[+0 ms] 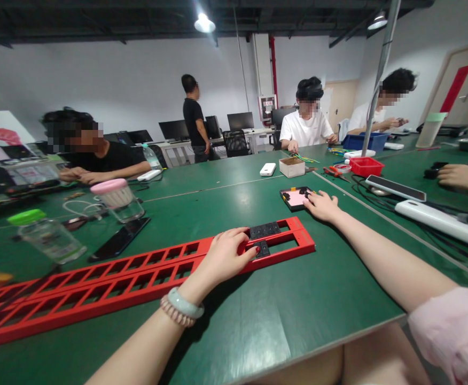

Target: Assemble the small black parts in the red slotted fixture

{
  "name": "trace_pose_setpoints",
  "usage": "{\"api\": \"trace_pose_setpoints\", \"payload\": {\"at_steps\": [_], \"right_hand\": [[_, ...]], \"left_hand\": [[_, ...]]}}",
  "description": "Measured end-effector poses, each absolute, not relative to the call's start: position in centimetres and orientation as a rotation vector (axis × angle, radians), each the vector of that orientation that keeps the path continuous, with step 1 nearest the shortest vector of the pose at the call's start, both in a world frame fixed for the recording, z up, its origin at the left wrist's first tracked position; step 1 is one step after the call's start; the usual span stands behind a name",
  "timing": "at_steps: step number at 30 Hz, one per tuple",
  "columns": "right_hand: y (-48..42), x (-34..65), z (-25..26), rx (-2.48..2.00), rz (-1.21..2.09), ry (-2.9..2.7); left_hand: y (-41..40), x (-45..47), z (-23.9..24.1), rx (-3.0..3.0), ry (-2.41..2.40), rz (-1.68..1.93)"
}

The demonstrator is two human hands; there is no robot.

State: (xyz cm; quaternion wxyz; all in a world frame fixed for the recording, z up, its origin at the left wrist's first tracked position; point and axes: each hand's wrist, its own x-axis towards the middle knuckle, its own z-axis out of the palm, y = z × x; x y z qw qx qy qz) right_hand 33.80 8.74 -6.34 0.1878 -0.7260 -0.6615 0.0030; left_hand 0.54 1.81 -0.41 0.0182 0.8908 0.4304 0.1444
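Note:
A long red slotted frame (127,283) runs across the table from the left, with black blocks (264,230) set in its right end. My left hand (226,254) lies over the frame beside these blocks. Its thumb is apart from its fingers and touches a smaller black block (262,249); the undersides of the fingers are hidden. Farther off, my right hand (322,206) reaches over the right edge of a shallow black tray (292,208) with a pink bottom and small black pieces. Its fingers are spread, and nothing held shows between them.
A phone (119,239), a pink-lidded cup (117,200) and a green-lidded jar (49,238) stand at left. Beyond the tray are a small box (292,167) and a red bin (365,167). A white power strip (442,222) and another person's hand (464,179) are at right.

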Motion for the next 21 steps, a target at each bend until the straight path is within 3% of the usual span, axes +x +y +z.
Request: {"api": "trace_pose_setpoints", "payload": {"at_steps": [21], "right_hand": [[9.27,32.93,-6.62,-1.948,-0.019,-1.8]], "left_hand": [[1.81,0.52,-0.14,2.815,1.317,0.418]]}}
